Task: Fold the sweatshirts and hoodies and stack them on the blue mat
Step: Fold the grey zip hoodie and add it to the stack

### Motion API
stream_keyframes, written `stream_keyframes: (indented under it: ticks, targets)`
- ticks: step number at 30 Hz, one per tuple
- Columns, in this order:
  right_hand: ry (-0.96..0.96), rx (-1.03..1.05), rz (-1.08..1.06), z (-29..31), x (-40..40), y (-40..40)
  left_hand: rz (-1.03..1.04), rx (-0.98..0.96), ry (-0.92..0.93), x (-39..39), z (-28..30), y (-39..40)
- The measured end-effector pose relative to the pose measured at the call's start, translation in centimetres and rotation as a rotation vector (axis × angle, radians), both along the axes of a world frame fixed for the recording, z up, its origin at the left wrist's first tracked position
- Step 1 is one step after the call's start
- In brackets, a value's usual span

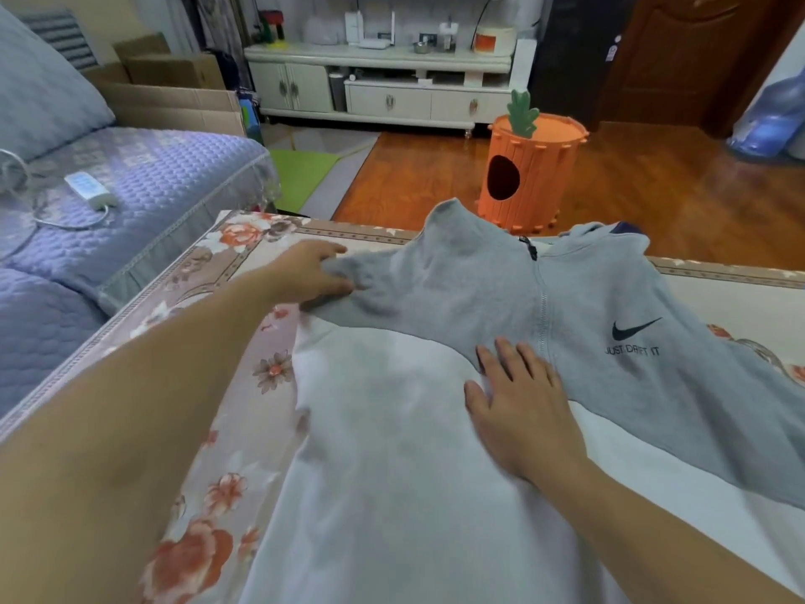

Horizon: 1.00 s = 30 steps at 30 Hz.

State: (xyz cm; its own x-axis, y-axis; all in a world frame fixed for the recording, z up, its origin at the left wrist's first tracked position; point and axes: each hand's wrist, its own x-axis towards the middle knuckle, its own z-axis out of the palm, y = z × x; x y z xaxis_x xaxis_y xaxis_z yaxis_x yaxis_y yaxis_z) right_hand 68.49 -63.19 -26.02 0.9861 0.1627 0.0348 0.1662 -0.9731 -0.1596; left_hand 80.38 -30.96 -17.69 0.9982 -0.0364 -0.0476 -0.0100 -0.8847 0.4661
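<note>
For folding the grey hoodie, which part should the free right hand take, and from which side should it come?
A judgement: take the grey hoodie at its right shoulder seam, beyond the logo, coming from the right edge. That side drapes loose and bunched, while the left hand already grips the opposite sleeve end. The right hand lies flat on the hem by the zipper.

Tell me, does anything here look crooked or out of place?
The grey hoodie lies askew, slanting across a white garment on the floral cloth. Its sleeve is bunched where the left hand holds it, while the right hand presses flat at its edge. No blue mat shows.
</note>
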Motion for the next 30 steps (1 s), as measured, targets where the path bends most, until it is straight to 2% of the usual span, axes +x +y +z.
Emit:
stream_keyframes:
  ticks: [2, 4, 7, 9, 10, 12, 14, 15, 18, 20, 22, 23, 27, 28, 30]
  targets:
    - [-0.005, 0.001, 0.001, 0.1, -0.1, 0.1, 0.005, -0.334, -0.018, 0.0, 3.0, -0.7]
    - [-0.002, 0.015, 0.004, 0.1, 0.0, 0.0, -0.018, -0.529, 0.068, 0.2, 6.0, -1.5]
    - [0.005, 0.026, 0.003, 0.3, -0.1, 0.0, -0.050, -0.606, 0.289, -0.1, 9.1, -1.9]
    - [0.005, 0.029, -0.001, 0.4, -0.2, 0.0, -0.101, -0.569, 0.544, -0.8, 9.7, -0.9]
    - [0.009, 0.027, -0.003, 0.5, -0.3, 0.0, -0.145, -0.579, 0.664, -1.5, 9.5, -0.3]
    - [0.011, 0.015, -0.008, 0.6, -0.3, 0.1, -0.218, -0.734, 0.820, -2.6, 7.9, 0.9]
    - [0.013, 0.015, -0.010, 0.7, -0.4, 0.2, -0.202, -0.818, 0.869, -3.9, 5.7, 0.5]
    - [0.018, 0.018, -0.010, 0.7, -0.4, 0.2, -0.193, -0.712, 0.798, -4.7, 4.4, -0.4]
    - [0.021, 0.019, -0.009, 0.8, -0.4, 0.1, -0.287, 0.014, 0.306, -6.2, -0.1, -4.9]
    - [0.018, 0.018, -0.007, 0.8, -0.4, 0.1, -0.350, 0.385, -0.023, -6.8, -2.0, -6.9]
    - [0.019, 0.018, -0.008, 0.7, -0.3, 0.1, -0.456, 0.643, -0.235, -6.4, -2.6, -6.9]
    - [0.018, 0.019, -0.010, 0.7, -0.3, 0.1, -0.494, 0.710, -0.246, -6.0, -2.5, -6.3]
    - [0.016, 0.022, -0.017, 0.8, -0.4, 0.1, -0.644, 0.740, -0.165, -4.2, -0.4, -4.3]
    - [0.010, 0.021, -0.017, 0.8, -0.4, 0.1, -0.638, 0.646, -0.163, -4.1, 0.6, -4.2]
    - [0.011, 0.018, -0.014, 0.7, -0.3, 0.1, -0.478, 0.185, -0.185, -4.3, 4.0, -4.4]
